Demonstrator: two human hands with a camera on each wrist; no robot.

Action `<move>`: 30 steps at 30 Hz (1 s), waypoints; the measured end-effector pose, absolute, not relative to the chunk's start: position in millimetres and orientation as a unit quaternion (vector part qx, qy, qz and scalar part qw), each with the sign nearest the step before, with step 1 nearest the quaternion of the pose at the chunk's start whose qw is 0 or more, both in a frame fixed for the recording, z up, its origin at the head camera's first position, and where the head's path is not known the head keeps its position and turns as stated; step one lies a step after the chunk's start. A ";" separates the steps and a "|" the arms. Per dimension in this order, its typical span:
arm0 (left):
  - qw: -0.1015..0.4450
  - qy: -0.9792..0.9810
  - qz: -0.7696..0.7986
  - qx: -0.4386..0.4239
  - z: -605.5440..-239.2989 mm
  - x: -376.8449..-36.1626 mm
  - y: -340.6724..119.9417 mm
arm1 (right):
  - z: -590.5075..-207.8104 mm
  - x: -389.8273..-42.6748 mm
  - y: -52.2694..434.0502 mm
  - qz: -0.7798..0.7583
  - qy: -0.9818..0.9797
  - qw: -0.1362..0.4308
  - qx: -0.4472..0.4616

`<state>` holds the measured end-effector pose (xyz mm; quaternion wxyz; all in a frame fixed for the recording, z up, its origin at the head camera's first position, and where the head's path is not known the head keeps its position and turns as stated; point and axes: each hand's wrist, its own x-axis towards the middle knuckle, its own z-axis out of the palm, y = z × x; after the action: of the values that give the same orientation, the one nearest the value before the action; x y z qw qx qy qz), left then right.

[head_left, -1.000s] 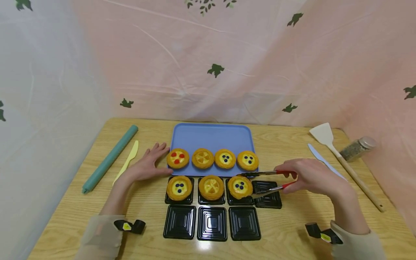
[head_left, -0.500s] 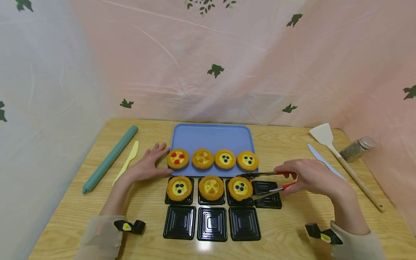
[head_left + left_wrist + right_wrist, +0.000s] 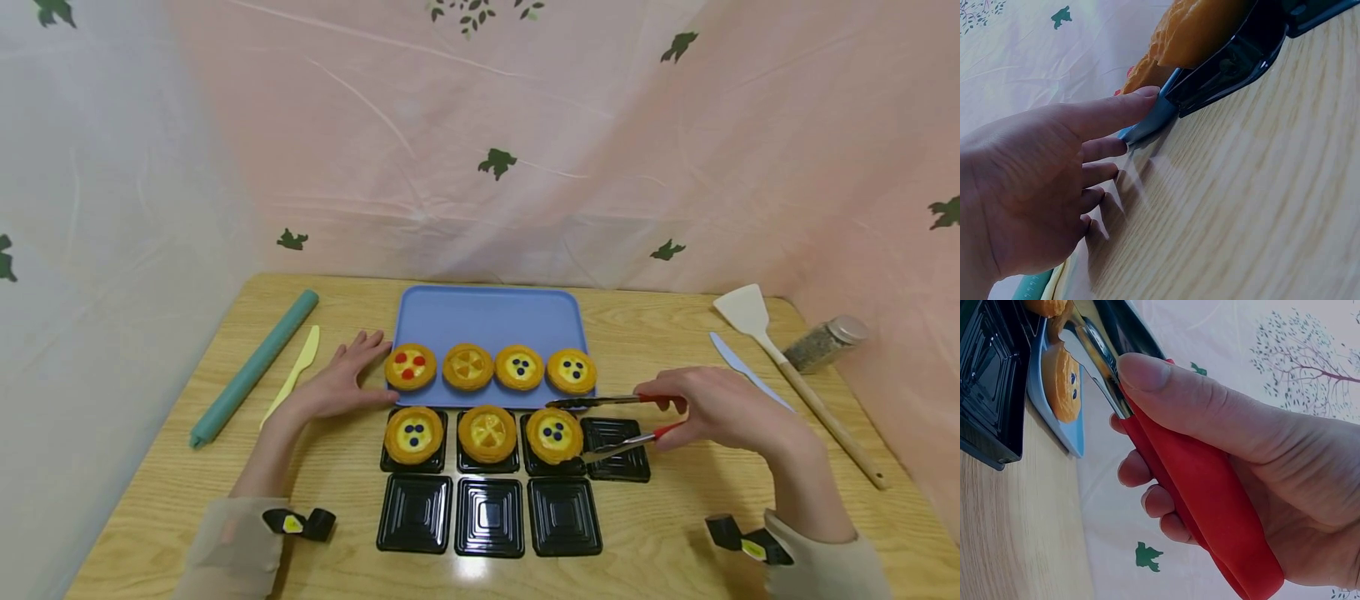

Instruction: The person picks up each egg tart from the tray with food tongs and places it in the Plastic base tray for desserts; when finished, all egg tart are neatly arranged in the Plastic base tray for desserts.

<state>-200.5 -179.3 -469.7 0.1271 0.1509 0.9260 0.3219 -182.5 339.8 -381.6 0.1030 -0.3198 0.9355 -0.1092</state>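
Gripping red-handled tongs [image 3: 611, 421], spread just right of the third blueberry tart [image 3: 554, 434], the right hand [image 3: 723, 408] has three black trays filled, four tarts remaining on the blue tray [image 3: 487, 315]; left hand [image 3: 337, 385] rests flat.

The tongs [image 3: 611, 425] have red handles and silver metal arms. The tarts are golden-brown with yellow filling: the one in the third black cup [image 3: 554, 434] carries dark blue dots, one on the tray [image 3: 410, 367] red dots. The tray [image 3: 487, 315] is pale blue, the ribbed cups [image 3: 488, 516] glossy black, the desk [image 3: 675, 333] light wood grain. The backdrop [image 3: 480, 142] is pink with dark green leaf prints. A teal roll [image 3: 253, 365] lies beside a pale yellow knife [image 3: 297, 370].
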 end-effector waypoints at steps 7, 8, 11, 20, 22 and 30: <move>0.127 0.926 0.323 0.150 -468.4 -199.4 -179.2 | -378.2 -180.7 341.9 -0.118 0.935 0.106 -0.317; 0.127 0.926 0.323 0.151 -468.3 -199.3 -179.2 | -377.8 -180.4 342.3 -0.120 0.935 0.107 -0.316; 0.126 0.925 0.325 0.151 -468.2 -199.7 -178.6 | -376.8 -179.7 344.2 -0.126 0.934 0.105 -0.318; 0.128 0.923 0.328 0.158 -469.8 -201.3 -175.1 | -352.6 -188.0 341.4 -0.141 0.932 0.113 -0.314; 0.126 0.925 0.325 0.153 -469.2 -200.7 -176.6 | -345.5 -197.2 330.6 -0.126 0.932 0.106 -0.324; 0.129 0.925 0.322 0.153 -470.5 -200.7 -179.6 | -332.7 -243.7 261.8 -0.099 0.916 0.106 -0.373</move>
<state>-200.7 -179.6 -470.5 0.1289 0.1533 0.9255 0.3216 -243.7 261.8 -332.7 0.1056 -0.3730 0.9165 -0.0991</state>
